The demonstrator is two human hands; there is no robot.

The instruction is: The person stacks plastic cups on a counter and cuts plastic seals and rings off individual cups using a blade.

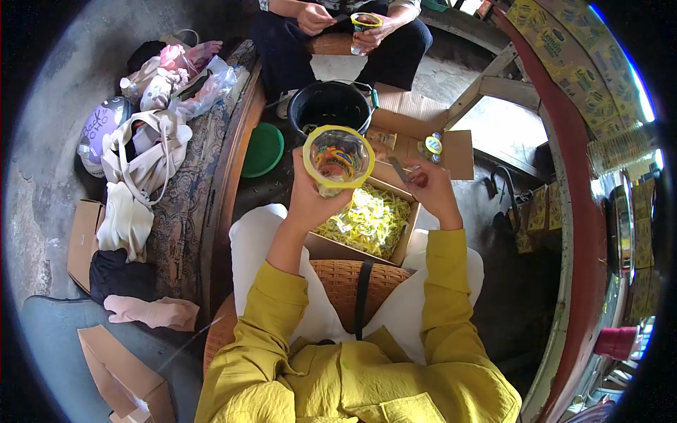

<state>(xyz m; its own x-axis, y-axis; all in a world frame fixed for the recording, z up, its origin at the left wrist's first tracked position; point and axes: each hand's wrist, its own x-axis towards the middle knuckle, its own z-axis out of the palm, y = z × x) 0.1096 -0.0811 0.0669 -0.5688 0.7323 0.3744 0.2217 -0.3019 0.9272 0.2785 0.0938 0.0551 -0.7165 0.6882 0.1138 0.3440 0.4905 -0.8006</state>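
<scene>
My left hand (321,201) is wrapped round a clear plastic cup (339,156) with a yellow rim and coloured print, its open mouth facing me. To its right, my right hand (431,187) is closed on a small knife (399,170), whose short blade points toward the cup but stands apart from it. Below both hands, between my knees, a cardboard box (407,243) holds a heap of yellow and clear plastic strips (370,224). A black bucket (330,106) stands just beyond the cup. Another cup (431,144) with a printed lid sits in an open carton (462,151).
Opposite me sits a person whose hands (374,35) hold a similar cup (365,25) and a dark blade. A green lid (262,151) lies left of the bucket. Bags (144,151) and cloths crowd the patterned bench (185,211) at left. A red-edged shelf (578,176) runs along the right.
</scene>
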